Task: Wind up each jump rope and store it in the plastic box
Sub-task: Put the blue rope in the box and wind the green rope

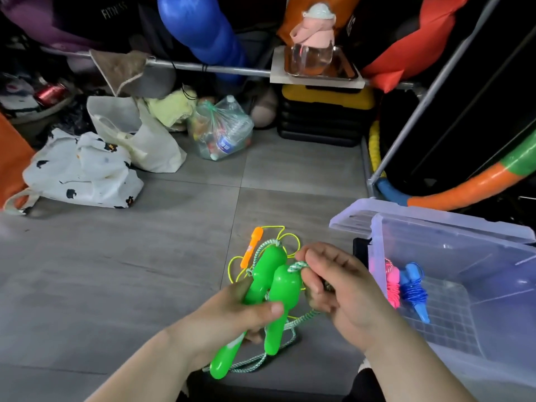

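Grey floor tiles [145, 271] lie open to the left of the left hand [232, 311] and beyond both hands, with bare room as far as the clutter at the back. That hand grips two green handles [282, 285] of one jump rope side by side, thumb across them. Their long axis runs from near-left to far-right, with the cord ends pointing away from the person. The green-and-white cord [255, 359] hangs in loose loops under the left hand, down to the floor. The right hand [339, 288] sits just right of the handles and pinches a loop of that cord at the top of the nearer handle.

Right of the right hand, and close to it, stands the clear plastic box [374, 242], open at the top. In it a wound pink rope [393, 285] and a wound blue rope [414, 288] lie next to each other. The lid [351, 219] lies behind the box.

Just past the hands, a yellow rope with an orange handle [252, 246] lies unwound on the floor. Farther off to the left are white cloth bags [84, 172], and straight ahead is a clear bag of bottles [223, 132].
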The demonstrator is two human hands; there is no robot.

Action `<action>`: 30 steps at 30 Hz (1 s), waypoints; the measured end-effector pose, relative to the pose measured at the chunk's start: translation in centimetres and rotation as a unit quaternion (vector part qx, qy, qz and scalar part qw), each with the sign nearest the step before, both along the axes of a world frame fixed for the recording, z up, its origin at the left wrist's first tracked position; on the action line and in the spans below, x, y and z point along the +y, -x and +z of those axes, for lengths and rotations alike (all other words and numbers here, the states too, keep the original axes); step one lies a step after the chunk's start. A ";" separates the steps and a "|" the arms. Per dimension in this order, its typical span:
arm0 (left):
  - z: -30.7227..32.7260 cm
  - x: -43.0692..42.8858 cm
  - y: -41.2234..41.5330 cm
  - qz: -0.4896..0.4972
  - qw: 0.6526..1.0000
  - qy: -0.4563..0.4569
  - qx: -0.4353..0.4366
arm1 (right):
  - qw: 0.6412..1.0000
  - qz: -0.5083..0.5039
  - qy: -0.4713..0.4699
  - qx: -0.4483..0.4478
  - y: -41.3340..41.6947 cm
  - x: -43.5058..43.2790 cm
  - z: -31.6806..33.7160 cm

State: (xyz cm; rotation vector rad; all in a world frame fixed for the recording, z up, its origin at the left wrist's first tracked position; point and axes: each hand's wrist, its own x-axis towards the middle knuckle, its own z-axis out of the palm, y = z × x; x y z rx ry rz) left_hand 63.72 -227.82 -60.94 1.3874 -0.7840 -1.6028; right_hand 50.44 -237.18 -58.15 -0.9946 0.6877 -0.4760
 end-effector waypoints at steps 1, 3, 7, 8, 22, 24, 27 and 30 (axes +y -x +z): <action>-0.4 -0.4 -0.2 0.000 1.000 -0.005 -0.028 | 1.000 0.001 0.001 0.001 -0.2 -0.2 -0.3; -1.1 -1.0 -0.7 0.028 0.997 -0.024 -0.069 | 1.000 0.001 -0.005 0.007 -0.6 -0.6 -0.9; -2.2 -1.7 -1.7 0.080 0.988 -0.032 -0.130 | 1.000 -0.011 -0.007 -0.019 -0.8 -1.5 -2.0; -2.2 -1.9 -1.7 0.084 0.988 -0.025 -0.127 | 1.000 -0.011 -0.007 -0.023 -0.8 -1.6 -2.1; -2.0 -2.1 -1.5 0.032 0.965 -0.060 -0.252 | 0.984 0.012 -0.155 -0.092 -2.1 -1.6 -1.9; -2.1 -2.0 -2.1 0.038 0.969 -0.081 -0.230 | 0.992 -0.029 -0.118 -0.045 -2.2 -1.9 -2.0; -1.8 -1.8 -2.4 0.025 0.979 -0.090 -0.183 | 0.995 -0.066 -0.005 0.067 -2.0 -2.2 -2.9; -1.5 -1.6 -2.1 0.008 0.990 -0.086 -0.114 | 0.986 -0.069 0.073 0.137 -2.3 -1.9 -3.1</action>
